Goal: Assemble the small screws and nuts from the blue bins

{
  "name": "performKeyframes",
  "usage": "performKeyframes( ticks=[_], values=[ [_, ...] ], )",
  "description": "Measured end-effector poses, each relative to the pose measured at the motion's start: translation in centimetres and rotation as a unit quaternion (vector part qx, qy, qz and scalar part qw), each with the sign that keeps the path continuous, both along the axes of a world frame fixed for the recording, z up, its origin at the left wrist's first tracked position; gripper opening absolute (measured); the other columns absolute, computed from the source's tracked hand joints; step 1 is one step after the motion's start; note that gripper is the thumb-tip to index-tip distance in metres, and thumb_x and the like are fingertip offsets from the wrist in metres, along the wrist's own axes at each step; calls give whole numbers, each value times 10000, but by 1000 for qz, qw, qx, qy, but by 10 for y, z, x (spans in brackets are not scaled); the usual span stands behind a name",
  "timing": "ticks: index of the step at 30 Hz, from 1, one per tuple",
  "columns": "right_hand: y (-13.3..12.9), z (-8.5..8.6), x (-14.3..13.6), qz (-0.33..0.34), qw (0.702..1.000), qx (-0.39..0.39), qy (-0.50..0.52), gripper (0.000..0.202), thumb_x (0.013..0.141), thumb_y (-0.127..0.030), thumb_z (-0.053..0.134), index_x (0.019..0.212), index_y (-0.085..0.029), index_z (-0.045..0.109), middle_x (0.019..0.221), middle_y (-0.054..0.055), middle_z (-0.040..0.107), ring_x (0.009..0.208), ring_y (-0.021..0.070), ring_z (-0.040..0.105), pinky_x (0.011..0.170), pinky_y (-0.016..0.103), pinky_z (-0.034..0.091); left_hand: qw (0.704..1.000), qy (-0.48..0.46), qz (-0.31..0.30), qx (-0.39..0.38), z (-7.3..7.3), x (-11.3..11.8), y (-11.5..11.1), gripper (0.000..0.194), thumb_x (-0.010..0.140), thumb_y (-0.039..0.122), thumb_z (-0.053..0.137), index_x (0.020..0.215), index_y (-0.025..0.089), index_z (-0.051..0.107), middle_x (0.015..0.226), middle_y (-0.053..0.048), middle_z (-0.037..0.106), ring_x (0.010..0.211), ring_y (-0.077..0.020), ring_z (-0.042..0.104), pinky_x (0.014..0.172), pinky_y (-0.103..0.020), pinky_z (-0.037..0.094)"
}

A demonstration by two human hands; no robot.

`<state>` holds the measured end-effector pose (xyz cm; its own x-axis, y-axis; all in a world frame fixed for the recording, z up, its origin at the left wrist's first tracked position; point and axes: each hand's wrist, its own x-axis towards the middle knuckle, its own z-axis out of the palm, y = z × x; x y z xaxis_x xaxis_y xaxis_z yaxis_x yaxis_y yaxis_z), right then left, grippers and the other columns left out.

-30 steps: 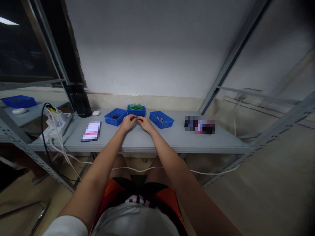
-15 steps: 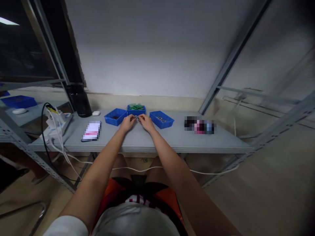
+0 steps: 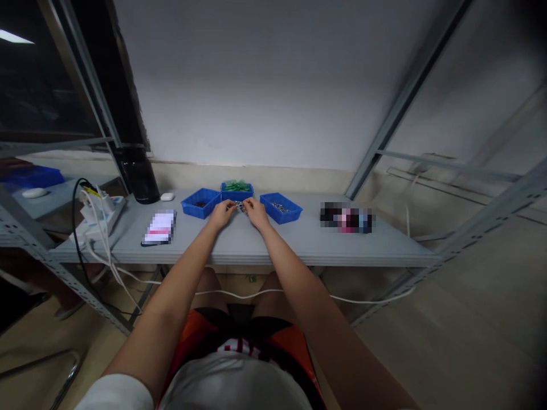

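Observation:
My left hand [image 3: 223, 213] and my right hand [image 3: 255, 212] are close together over the shelf, fingers bent inward. Between their fingertips are small silvery metal pieces [image 3: 240, 206], too small to make out singly; both hands pinch at them. Left of my hands is a blue tray [image 3: 192, 211] with small dark pieces. Behind them a second blue tray [image 3: 237, 194] holds green pieces. To the right, a third blue tray [image 3: 289, 216] has small silvery parts inside.
A phone [image 3: 159, 226], a white case [image 3: 167, 196] and a black cylinder [image 3: 140, 175] are on the left. A power strip [image 3: 100, 222] with cables lies at the left edge. A blurred item [image 3: 347, 218] lies on the right. Another person's hand [image 3: 15, 164] touches a far-left blue tray [image 3: 40, 177].
My right hand has shifted slightly, and more of the silvery pieces shows between my hands. Another person's hand has appeared at the far-left blue tray.

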<state>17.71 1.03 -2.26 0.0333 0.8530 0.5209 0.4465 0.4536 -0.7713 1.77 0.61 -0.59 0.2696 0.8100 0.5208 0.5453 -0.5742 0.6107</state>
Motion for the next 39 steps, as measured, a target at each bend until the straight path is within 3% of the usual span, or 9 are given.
performKeyframes(
  ticks=[5, 10, 15, 21, 30, 39],
  values=[
    [0, 1, 0, -12, 1000, -9, -1, 208, 847, -312, 459, 837, -178, 617, 698, 6, 626, 630, 128, 551, 643, 246, 414, 1000, 3, 11, 6, 0, -1, 2, 165, 834, 232, 525, 875, 140, 656, 915, -100, 697, 820, -191, 616, 790, -309, 468],
    [-2, -3, -1, 20, 998, -21, -52, 190, 845, -277, 472, 854, -169, 629, 726, 11, 636, 645, 127, 541, 665, 243, 410, 999, -2, 34, 36, 2, -2, 2, 180, 838, 221, 505, 890, 134, 654, 893, -89, 689, 810, -179, 607, 783, -291, 461],
    [-4, -6, 0, 68, 992, 0, -108, 174, 836, -241, 484, 876, -176, 641, 744, 13, 643, 676, 128, 538, 706, 242, 407, 999, -19, 17, 44, 2, 0, 4, 181, 831, 240, 517, 878, 143, 662, 888, -77, 687, 817, -175, 607, 780, -281, 464],
    [-4, -2, -1, 45, 996, 0, -76, 199, 848, -245, 468, 902, -172, 645, 768, 21, 647, 692, 135, 553, 708, 251, 417, 999, -31, 14, 39, 1, 1, 5, 194, 824, 267, 543, 897, 149, 677, 930, -84, 692, 869, -186, 612, 816, -295, 466],
    [-6, -3, -3, 81, 990, 13, -114, 202, 834, -261, 487, 867, -169, 664, 818, 46, 667, 738, 150, 567, 735, 262, 420, 1000, -19, -7, 23, 6, 2, -6, 176, 804, 272, 543, 863, 147, 652, 881, -73, 684, 808, -172, 607, 784, -293, 475],
    [-7, 4, -3, 17, 999, 10, -41, 257, 857, -357, 461, 911, -187, 646, 773, 19, 658, 708, 137, 572, 726, 258, 432, 999, -11, 36, 9, 4, 1, -5, 147, 764, 258, 531, 825, 157, 618, 803, -49, 673, 738, -157, 590, 724, -273, 464]
  ],
)
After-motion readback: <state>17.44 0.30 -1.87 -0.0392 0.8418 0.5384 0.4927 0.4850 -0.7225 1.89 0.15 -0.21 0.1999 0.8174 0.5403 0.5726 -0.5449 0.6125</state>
